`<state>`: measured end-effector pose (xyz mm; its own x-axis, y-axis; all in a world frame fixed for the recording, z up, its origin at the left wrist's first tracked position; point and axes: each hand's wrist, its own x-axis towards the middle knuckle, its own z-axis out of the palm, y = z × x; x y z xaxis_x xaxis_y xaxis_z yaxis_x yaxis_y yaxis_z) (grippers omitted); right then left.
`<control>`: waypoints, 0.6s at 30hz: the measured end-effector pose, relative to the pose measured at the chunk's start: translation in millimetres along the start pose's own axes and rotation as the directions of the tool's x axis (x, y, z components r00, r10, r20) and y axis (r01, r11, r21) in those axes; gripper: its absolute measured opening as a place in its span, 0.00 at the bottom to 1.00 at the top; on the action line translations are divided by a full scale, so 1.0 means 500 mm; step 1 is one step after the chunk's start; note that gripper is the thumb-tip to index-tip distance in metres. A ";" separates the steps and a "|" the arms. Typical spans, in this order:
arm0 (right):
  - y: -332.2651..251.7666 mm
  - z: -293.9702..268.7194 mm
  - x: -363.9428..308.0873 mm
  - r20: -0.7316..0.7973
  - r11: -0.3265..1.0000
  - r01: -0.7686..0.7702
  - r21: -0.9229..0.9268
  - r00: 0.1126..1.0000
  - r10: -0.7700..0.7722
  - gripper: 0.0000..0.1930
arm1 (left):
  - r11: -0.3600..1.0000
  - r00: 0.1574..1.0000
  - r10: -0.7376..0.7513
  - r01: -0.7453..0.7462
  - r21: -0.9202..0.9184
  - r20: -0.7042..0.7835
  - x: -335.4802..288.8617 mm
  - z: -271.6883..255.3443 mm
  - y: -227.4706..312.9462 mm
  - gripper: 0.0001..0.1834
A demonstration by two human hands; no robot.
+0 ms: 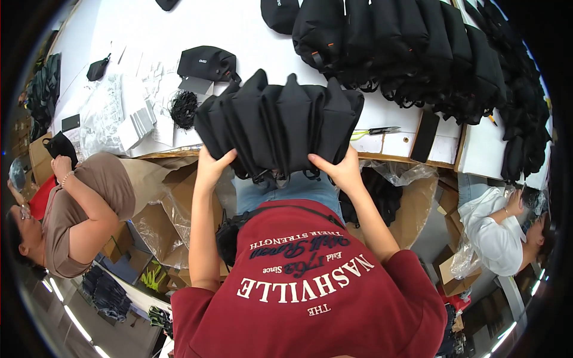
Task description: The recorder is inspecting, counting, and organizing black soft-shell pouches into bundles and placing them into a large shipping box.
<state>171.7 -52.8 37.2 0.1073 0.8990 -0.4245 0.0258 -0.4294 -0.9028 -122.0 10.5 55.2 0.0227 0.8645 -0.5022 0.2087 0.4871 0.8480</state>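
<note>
A row of several black fabric pouches [277, 122], pressed side by side, is held between my two hands at the table's near edge. My left hand [213, 167] grips the left end of the row, thumb on the near side. At the right end my right hand [339, 169] holds it the same way. The far fingers of both hands are hidden behind the fabric. Just beyond the row lies a single black pouch [208, 63] on the white table [143, 30], with a bundle of black cord [184, 109] close by.
Many black pouches [394, 42] stand packed at the far right. Scissors [382, 130] lie near the table's edge, beside a dark strip [425, 136]. White cards [138, 125] and a clear plastic bag [101, 107] sit left. Co-workers [98, 209] are on both sides; open cartons [415, 203] stand below.
</note>
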 end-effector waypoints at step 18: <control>0.064 0.844 -0.235 0.720 0.828 0.336 -0.449 0.685 0.112 0.34 | 0.820 0.843 -0.100 -0.232 -0.523 -0.529 -0.588 -0.593 -0.608 0.33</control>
<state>-259.3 -136.0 29.1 -0.6389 0.6296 -0.4422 0.5042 -0.0915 -0.8587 -482.1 -354.7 -4.8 -0.5192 0.7454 -0.4182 -0.3458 0.2642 0.9003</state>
